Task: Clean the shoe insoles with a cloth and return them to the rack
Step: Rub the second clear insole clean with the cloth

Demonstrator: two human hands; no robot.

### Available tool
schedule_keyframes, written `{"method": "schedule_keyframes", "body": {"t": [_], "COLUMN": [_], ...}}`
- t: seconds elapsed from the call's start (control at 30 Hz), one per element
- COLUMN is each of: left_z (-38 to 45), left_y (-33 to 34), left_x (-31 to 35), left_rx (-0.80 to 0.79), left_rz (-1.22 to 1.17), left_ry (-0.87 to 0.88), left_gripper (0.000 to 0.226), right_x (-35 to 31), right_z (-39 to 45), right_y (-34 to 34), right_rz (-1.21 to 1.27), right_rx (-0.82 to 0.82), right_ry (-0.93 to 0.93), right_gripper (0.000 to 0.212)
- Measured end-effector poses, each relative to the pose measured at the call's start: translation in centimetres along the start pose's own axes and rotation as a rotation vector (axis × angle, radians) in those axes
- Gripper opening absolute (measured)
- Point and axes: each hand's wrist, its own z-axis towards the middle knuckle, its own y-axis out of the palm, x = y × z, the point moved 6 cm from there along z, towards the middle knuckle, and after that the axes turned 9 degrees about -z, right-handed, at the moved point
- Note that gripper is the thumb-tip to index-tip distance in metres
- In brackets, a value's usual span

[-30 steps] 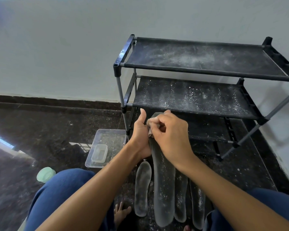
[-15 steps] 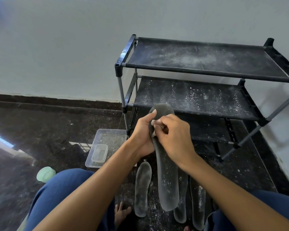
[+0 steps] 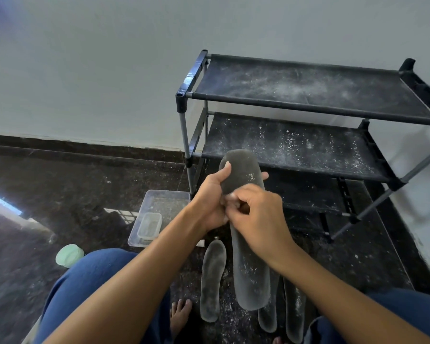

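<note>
My left hand (image 3: 209, 202) grips a long grey insole (image 3: 252, 281) near its upper end, thumb on the front and fingertips showing behind the right edge. The insole stands almost upright in front of the black shoe rack (image 3: 308, 110). My right hand (image 3: 258, 214) presses on the insole's face just below the left thumb, fingers curled round a small pale cloth (image 3: 230, 196) that is mostly hidden. Three more dusty insoles lie on the floor below: one at the left (image 3: 212, 279), and two partly behind the held one (image 3: 267, 319) (image 3: 294, 311).
The rack's fabric shelves are speckled with white dust. A clear plastic tub (image 3: 159, 202) with a smaller box (image 3: 149, 225) inside sits left of the rack. A pale green lid (image 3: 69, 255) lies by my left knee. My bare foot (image 3: 180, 316) rests near the insoles.
My right hand has slid down the insole from its top end towards the middle. The top of the insole now shows above both hands, and the insole sits higher against the rack.
</note>
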Motion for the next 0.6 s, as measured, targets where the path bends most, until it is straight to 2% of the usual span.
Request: {"method": "schedule_keyframes", "body": {"t": [0.1, 0.27, 0.4, 0.6], "left_z": [0.3, 0.0, 0.0, 0.3], "left_y": [0.0, 0.2, 0.1, 0.3], "left_x": [-0.2, 0.7, 0.7, -0.2], "left_rx": [-0.021, -0.037, -0.024, -0.016], "left_rz": [0.009, -0.053, -0.068, 0.064], "left_ry": [-0.035, 0.035, 0.038, -0.016], "left_gripper": [0.070, 0.066, 0.063, 0.070], "right_x": [0.0, -0.3, 0.3, 0.4], "right_z": [0.8, -0.8, -1.3, 0.7], "right_y": [-0.2, 0.3, 0.4, -0.4], "right_rz": [0.011, -0.070, -0.025, -0.032], "right_rx": [0.039, -0.031, -0.079, 0.034], "right_ry": [0.011, -0.029, 0.005, -0.004], "right_gripper": [0.011, 0.012, 0.011, 0.011]}}
